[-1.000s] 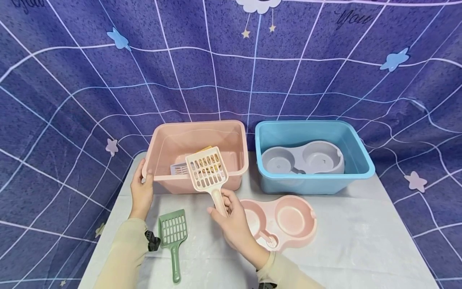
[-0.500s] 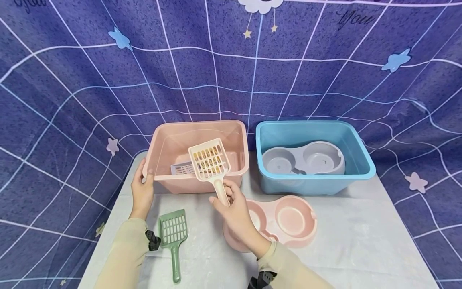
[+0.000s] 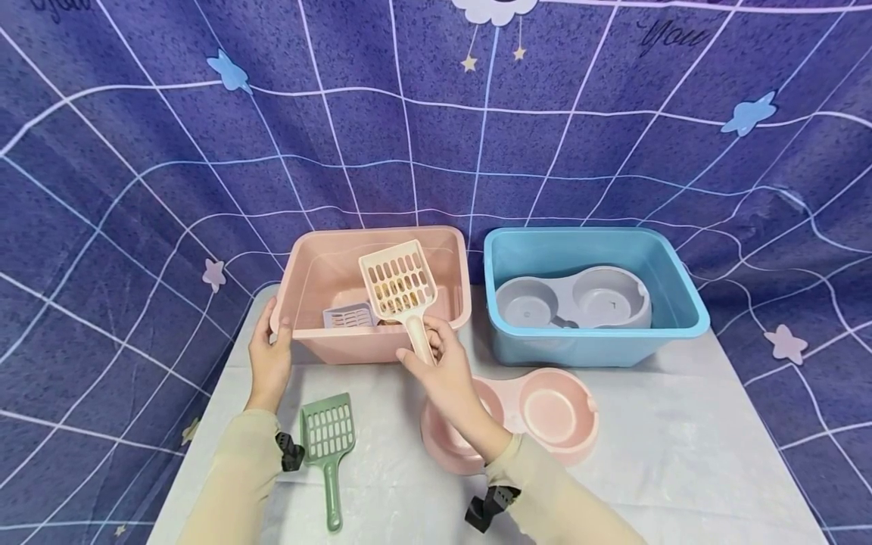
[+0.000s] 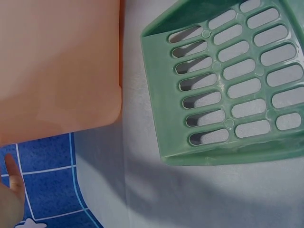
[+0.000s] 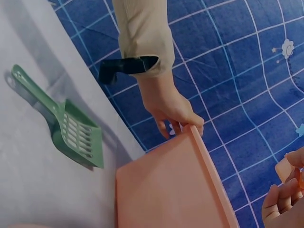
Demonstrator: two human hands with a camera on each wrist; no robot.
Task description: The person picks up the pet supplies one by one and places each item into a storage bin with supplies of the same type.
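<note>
My right hand (image 3: 446,371) grips the handle of a cream slotted litter scoop (image 3: 398,278), its head tilted up over the pink bin (image 3: 378,347). At that bin's left front corner my left hand (image 3: 269,363) holds the rim; the right wrist view also shows this left hand (image 5: 173,107) with thumb and fingers on the corner. Inside the pink bin lies a pale lilac slotted scoop (image 3: 347,315), and something brownish beside it is mostly hidden by the cream scoop. A green litter scoop (image 3: 328,439) rests on the table near my left wrist.
A pink double bowl (image 3: 559,412) sits on the table (image 3: 681,454), partly behind my right forearm. To the back right stands a blue bin (image 3: 579,352) with a grey double bowl (image 3: 606,299) in it. A purple curtain (image 3: 436,136) hangs behind the bins.
My right hand has moved the cream scoop away from me and slightly right, further over the pink bin. My left hand stays on the rim.
</note>
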